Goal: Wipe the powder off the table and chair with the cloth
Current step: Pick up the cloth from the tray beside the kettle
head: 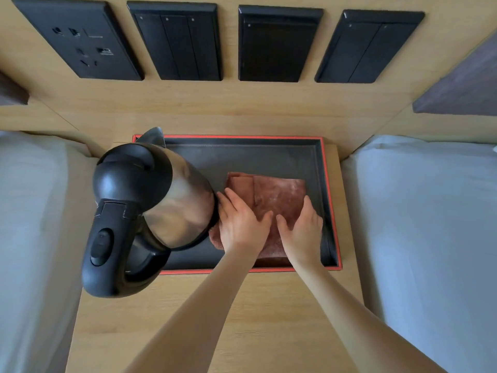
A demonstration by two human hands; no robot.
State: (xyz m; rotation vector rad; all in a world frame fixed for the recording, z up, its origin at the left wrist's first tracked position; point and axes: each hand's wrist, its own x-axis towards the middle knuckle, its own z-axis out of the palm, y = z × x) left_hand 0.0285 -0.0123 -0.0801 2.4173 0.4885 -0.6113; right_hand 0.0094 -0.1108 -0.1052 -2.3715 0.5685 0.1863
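A folded brown cloth [279, 196] lies in a black tray with a red rim [242, 154] on a light wooden table [215, 319]. My left hand [240, 224] rests flat on the cloth's left part, fingers spread, right beside the kettle. On the cloth's right edge lies my right hand [302, 228], fingers extended and palm down. Neither hand has the cloth gripped; both lie on top of it. I cannot make out any powder on the table. No chair is in view.
A steel and black electric kettle [145, 211] stands at the tray's left end, touching my left hand. White beds flank the table at left [32, 224] and right [430, 224]. Black socket and switch panels [177, 41] line the wooden wall behind.
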